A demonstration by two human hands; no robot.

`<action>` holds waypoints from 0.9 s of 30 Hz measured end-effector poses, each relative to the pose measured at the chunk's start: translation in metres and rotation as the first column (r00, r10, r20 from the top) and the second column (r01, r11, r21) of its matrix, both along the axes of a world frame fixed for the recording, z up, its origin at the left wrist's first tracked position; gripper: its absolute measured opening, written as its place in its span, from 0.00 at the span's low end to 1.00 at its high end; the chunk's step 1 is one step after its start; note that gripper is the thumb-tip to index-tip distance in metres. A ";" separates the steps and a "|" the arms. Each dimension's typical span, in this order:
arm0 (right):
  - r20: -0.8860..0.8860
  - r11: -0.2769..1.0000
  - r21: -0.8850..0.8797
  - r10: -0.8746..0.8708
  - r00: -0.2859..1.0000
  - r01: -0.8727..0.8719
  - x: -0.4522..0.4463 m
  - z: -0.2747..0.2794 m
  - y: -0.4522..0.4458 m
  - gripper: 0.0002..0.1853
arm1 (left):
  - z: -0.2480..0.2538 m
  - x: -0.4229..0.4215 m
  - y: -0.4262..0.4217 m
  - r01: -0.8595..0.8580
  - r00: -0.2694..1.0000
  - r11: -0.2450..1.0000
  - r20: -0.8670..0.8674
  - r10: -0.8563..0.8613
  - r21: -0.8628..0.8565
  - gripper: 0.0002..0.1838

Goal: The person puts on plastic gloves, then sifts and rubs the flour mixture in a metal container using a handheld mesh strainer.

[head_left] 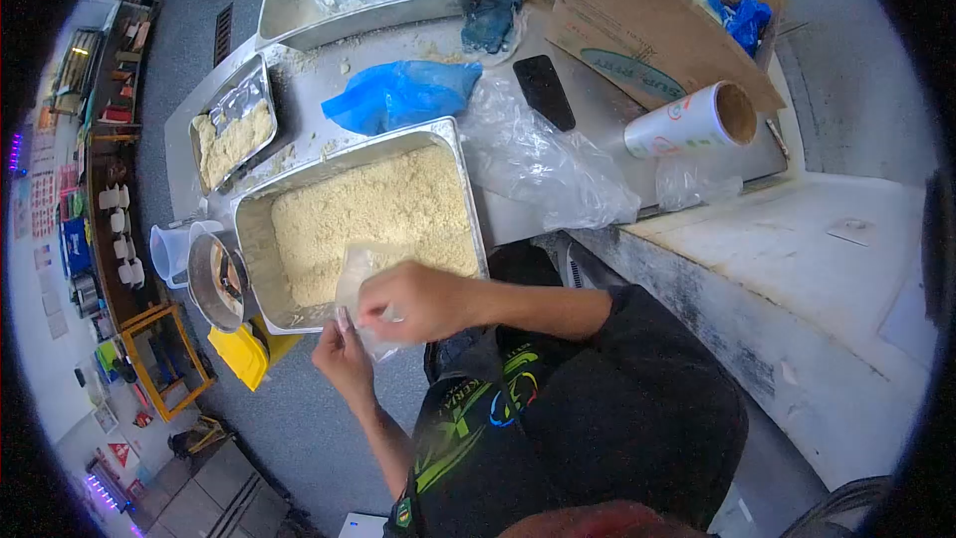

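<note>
A small clear plastic bag (357,269) is pinched between my two hands over the near edge of a deep metal pan (360,142). My left hand (344,361) is closed on the bag's lower edge, just outside the pan's near rim. My right hand (423,301) has its fingers curled together on the bag, over the near rim. Pale yellow crumbly mixture (378,201) fills much of the pan. The bag looks thin and see-through; I cannot tell whether anything is inside it.
On the metal table are a smaller tray of crumbs (235,144), a blue plastic bag (403,95), clear plastic sheeting (533,164), a phone (545,92), a plastic roll (682,125) and a cardboard box (647,30). A metal bowl (214,284) and plastic jug (171,254) stand left of the pan.
</note>
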State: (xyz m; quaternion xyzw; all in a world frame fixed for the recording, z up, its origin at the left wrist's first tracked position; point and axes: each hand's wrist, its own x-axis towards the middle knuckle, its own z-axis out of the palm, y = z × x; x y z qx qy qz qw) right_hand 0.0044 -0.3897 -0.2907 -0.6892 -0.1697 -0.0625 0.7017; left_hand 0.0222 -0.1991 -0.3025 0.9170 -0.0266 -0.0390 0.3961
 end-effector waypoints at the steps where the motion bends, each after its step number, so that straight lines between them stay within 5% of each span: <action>1: 0.013 0.984 -0.176 -0.041 0.999 0.043 0.001 -0.014 0.023 0.06 | 0.002 -0.001 -0.005 -0.009 1.000 0.999 0.020 0.010 -0.043 0.19; 3: 0.020 0.967 -0.248 -0.060 0.998 0.063 0.009 -0.046 0.052 0.06 | 0.007 -0.002 -0.015 -0.020 0.998 0.991 0.061 0.028 -0.135 0.18; 4: 0.025 0.956 -0.284 -0.069 0.997 0.073 0.012 -0.058 0.060 0.07 | 0.007 0.000 -0.014 0.058 0.994 0.998 0.092 -0.056 -0.028 0.17; 5: -0.001 0.941 -0.317 0.120 0.993 -0.114 0.015 -0.062 0.059 0.08 | 0.005 0.002 -0.013 0.131 0.984 0.988 0.115 -0.139 0.077 0.16; 8: -0.347 0.685 -0.564 0.311 0.885 -0.462 0.027 -0.118 0.097 0.13 | 0.000 0.006 -0.012 0.324 0.867 0.831 0.210 -0.453 0.452 0.13; 10: 0.144 0.803 -0.586 -0.027 0.989 0.107 0.024 -0.145 0.107 0.16 | -0.010 0.006 -0.012 0.355 0.828 0.761 0.195 -0.526 0.543 0.14; 12: 0.158 0.767 -0.636 0.025 0.987 0.082 0.030 -0.146 0.109 0.19 | -0.005 0.010 -0.016 0.350 0.813 0.689 0.160 -0.559 0.634 0.16; 15: -0.333 0.735 -0.636 0.010 0.943 -0.233 0.045 -0.109 0.096 0.25 | -0.001 0.017 -0.020 0.423 0.776 0.667 0.135 -0.616 0.613 0.16; 19: -0.123 0.623 -0.765 -0.388 0.914 0.161 0.061 -0.123 0.109 0.29 | 0.001 0.009 -0.038 0.458 0.753 0.665 0.141 -0.643 0.589 0.15; 22: -0.033 0.706 -0.633 -0.434 0.900 0.318 0.055 -0.126 0.099 0.29 | 0.006 0.007 -0.034 0.427 0.841 0.814 0.158 -0.518 0.394 0.15; 24: -0.206 0.923 -0.355 -0.229 0.951 0.146 0.057 -0.108 0.076 0.30 | 0.006 0.002 -0.025 0.339 0.927 0.920 0.100 -0.363 0.197 0.16; 25: -0.383 0.984 -0.172 -0.112 0.917 0.048 0.056 -0.090 0.067 0.33 | 0.004 -0.001 -0.019 0.308 0.936 0.919 0.094 -0.338 0.245 0.18; 27: -0.130 0.988 -0.127 -0.105 0.986 0.089 0.060 -0.116 0.072 0.36 | -0.001 -0.002 -0.017 0.354 0.923 0.896 0.057 -0.381 0.268 0.17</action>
